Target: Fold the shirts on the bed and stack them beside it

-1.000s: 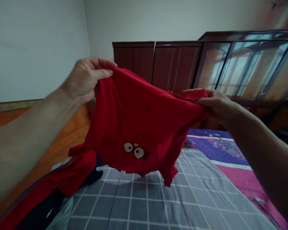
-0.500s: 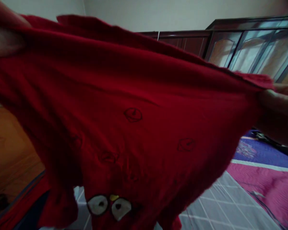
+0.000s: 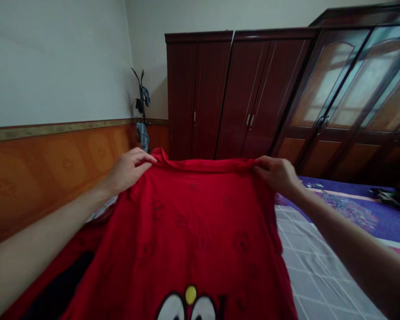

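Note:
A red garment (image 3: pixel 200 218) with faint dark outlines and a printed pair of white eyes around a yellow dot is stretched between my hands. Its top edge is folded over in a narrow band. My left hand (image 3: pixel 130 169) pinches the upper left corner, thumb below and fingers above. At the upper right corner my right hand (image 3: pixel 280 173) grips the cloth in the same way. The lower part of the garment runs out of view at the bottom.
Grey checked bedding (image 3: pixel 316 262) lies at the right, with a purple flowered cover (image 3: pixel 350 209) beyond it. More red and dark cloth (image 3: pixel 63 280) is at the lower left. Dark red wardrobes (image 3: pixel 200 98) and a coat stand (image 3: pixel 142 102) stand at the back.
The garment has moved away from the camera and lower, its top edge now nearly level. Both hands have moved inward and farther out in front, still holding it. More of the room shows.

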Tool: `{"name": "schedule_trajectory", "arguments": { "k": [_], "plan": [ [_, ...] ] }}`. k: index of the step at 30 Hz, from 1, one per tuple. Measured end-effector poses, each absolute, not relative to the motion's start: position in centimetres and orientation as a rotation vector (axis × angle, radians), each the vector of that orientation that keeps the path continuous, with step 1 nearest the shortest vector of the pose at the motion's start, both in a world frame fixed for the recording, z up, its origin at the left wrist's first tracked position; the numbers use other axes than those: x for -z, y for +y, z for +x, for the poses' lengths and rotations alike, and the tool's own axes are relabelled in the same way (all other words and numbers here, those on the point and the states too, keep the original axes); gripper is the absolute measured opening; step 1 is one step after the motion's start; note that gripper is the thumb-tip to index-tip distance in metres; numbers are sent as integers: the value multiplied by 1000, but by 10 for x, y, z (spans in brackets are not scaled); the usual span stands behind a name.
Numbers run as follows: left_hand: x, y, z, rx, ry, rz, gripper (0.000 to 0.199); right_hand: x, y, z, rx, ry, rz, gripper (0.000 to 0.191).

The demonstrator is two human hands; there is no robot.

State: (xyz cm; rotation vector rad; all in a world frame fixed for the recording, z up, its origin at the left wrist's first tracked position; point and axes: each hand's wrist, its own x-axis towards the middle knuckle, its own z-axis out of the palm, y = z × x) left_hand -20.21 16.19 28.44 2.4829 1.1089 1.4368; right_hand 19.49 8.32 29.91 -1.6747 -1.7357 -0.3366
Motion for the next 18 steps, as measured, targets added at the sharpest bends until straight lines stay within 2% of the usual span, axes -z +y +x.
{"name": "schedule_trajectory", "arguments": {
  "k": [4,7,13,18],
  "plan": [
    [-201,229,-180,-1142,1419,2429,27,-240,156,185,304,-1805,-1849,33],
    [-143,216,-174,-1050,1422,2423,35,-186,164,178,220,-1840,-1936,38],
    [-33,96,-204,-680,1279,2568,41,-79,64,183,-26,-1896,-2051,33],
    [8,63,-230,-720,1406,2586,51,-50,-26,191,-225,-1752,-2197,34]
  ]
}}
